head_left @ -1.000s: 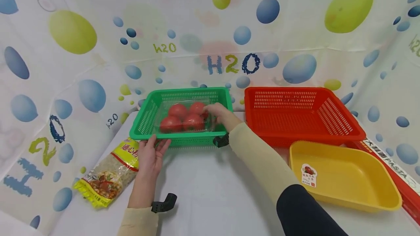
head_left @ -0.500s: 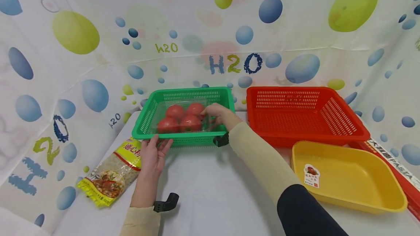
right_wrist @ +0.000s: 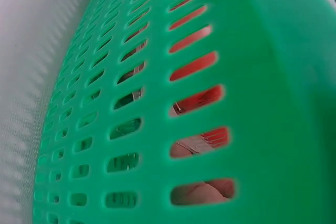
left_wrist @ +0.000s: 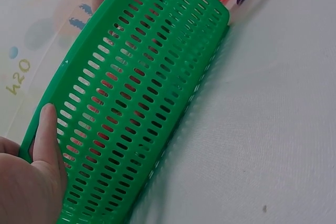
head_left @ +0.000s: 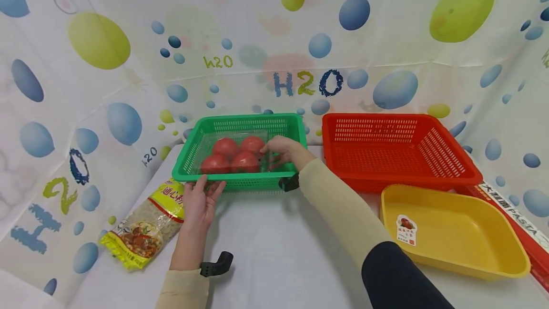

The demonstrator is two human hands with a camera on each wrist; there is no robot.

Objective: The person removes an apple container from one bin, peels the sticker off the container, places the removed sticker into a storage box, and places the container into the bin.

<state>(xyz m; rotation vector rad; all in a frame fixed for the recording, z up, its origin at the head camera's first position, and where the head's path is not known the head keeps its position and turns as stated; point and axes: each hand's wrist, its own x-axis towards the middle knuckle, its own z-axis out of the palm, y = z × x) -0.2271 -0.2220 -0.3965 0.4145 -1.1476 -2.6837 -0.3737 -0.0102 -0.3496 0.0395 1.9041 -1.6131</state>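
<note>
A clear plastic pack of red tomatoes [head_left: 244, 161] lies inside the green basket [head_left: 240, 187], towards its left and middle. At the pack's right end, my right hand [head_left: 285, 149] reaches over the front rim and holds the edge with bent fingers. My left hand [head_left: 200, 206] grips the basket's front rim near its left corner. In the left wrist view, the thumb [left_wrist: 47, 129] presses the slotted outer wall while other fingers go over the rim. Through the basket slots, the right wrist view shows parts of the right hand [right_wrist: 197, 193] and red tomato.
A red basket [head_left: 373, 156] stands right of the green one, with a yellow tray [head_left: 454, 232] in front. A red pasta box [head_left: 514, 209] lies partly behind the tray. At left lies a bag of macaroni [head_left: 146, 232]. A patterned cloth [head_left: 257, 37] hangs behind.
The tomato pack has slid left inside the green basket, and the right hand's fingertips have shifted slightly with it. The left hand keeps its place on the rim.
</note>
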